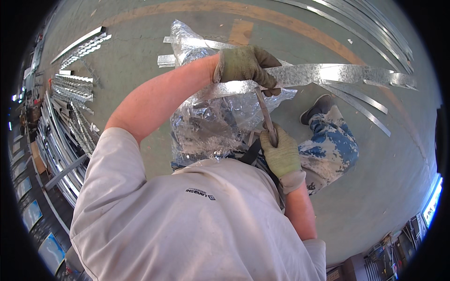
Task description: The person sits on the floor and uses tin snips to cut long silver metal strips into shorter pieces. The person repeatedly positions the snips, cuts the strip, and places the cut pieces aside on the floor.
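Note:
My left hand (246, 66), in an olive-green work glove, is closed around a long galvanized metal strip (337, 73) that stretches off to the right. My right hand (283, 152), in a paler green glove, grips a narrow, flat brownish bar (265, 112). The bar's far end meets the strip's near edge just below my left fingers; whether it touches the strip I cannot tell. Crumpled clear plastic film (206, 129) lies over my lap and beneath the strip. My right palm hides the bar's near end.
More metal strips (361, 100) lie on the grey-green floor beyond my right foot (318, 108). Long metal lengths (370, 28) rest at the far right. Perforated metal pieces (72, 89) and stacked profiles (58, 145) lie on the left. A faded orange line (187, 6) curves across the floor.

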